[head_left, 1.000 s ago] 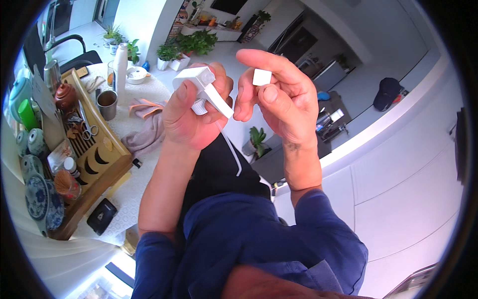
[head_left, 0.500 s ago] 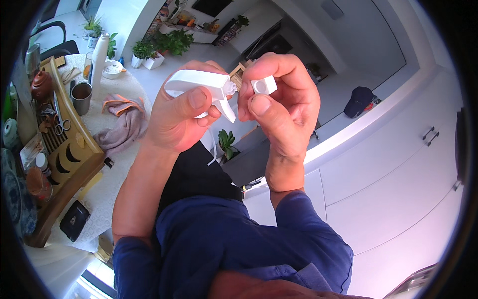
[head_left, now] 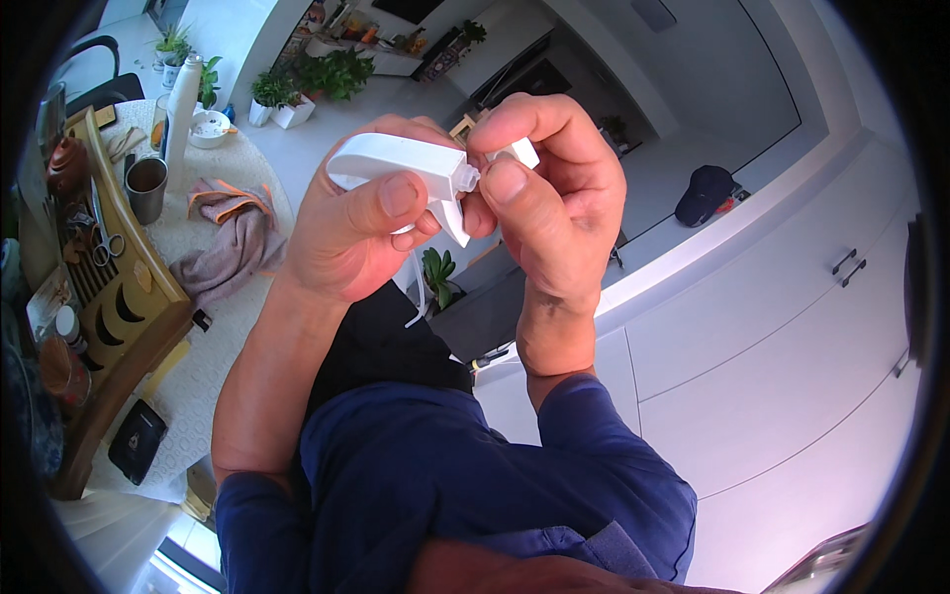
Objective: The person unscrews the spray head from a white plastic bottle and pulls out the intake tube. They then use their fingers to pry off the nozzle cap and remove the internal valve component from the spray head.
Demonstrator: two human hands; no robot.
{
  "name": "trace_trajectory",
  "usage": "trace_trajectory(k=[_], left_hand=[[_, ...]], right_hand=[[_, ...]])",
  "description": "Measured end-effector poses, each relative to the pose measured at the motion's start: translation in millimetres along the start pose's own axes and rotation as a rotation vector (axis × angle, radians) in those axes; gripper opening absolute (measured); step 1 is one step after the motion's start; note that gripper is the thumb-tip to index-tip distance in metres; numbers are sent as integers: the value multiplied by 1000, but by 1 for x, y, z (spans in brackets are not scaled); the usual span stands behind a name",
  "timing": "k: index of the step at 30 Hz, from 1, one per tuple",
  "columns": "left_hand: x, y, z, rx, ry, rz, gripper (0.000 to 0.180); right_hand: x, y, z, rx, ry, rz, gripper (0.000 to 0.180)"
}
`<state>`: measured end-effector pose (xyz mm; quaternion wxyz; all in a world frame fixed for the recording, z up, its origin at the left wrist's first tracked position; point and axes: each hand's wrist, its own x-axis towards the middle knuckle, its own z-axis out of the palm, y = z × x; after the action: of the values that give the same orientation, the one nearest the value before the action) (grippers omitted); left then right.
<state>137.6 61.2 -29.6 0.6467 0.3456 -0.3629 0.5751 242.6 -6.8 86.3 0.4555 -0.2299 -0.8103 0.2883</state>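
My left hand [head_left: 356, 223] is closed around a white trigger spray head [head_left: 396, 158], its thumb pressed along the side. At the right end of the spray head a small clear nozzle stub pokes out, and the white trigger hangs below it. A thin pale dip tube [head_left: 420, 287] dangles under the hand. Between thumb and fingers my right hand [head_left: 554, 198] pinches a small white square nozzle cap [head_left: 522, 151], partly covered by the thumb. The cap is close to the stub; whether they touch I cannot tell.
On the left, a round table [head_left: 213, 346] bears a wooden tea tray [head_left: 148, 307], a metal cup [head_left: 146, 190], a crumpled towel [head_left: 233, 238], scissors [head_left: 104, 243] and a black case [head_left: 138, 442]. White cabinets [head_left: 752, 376] stand to the right; a dark cap [head_left: 705, 195] lies on a ledge.
My right hand has shifted slightly left and turned the nozzle cap, bringing it nearer the stub. My left hand keeps its hold on the spray head.
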Motion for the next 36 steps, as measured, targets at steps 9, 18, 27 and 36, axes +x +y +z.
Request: trace_trajectory(k=[9,18,27,36], left_hand=[[-4,-7,-7,-106,-23,-46,38],[-3,-5,-5,-152,-34,-88,43],[-5,-14,-11,-195,4,-94,45],[-3,-10,1,-196,95,-123,38]], right_hand=[[0,0,3,50,-9,22,19],[1,-1,4,67,-58,9,22],[1,-3,6,20,-44,17,24],[3,3,-10,-763,-22,-447,20]])
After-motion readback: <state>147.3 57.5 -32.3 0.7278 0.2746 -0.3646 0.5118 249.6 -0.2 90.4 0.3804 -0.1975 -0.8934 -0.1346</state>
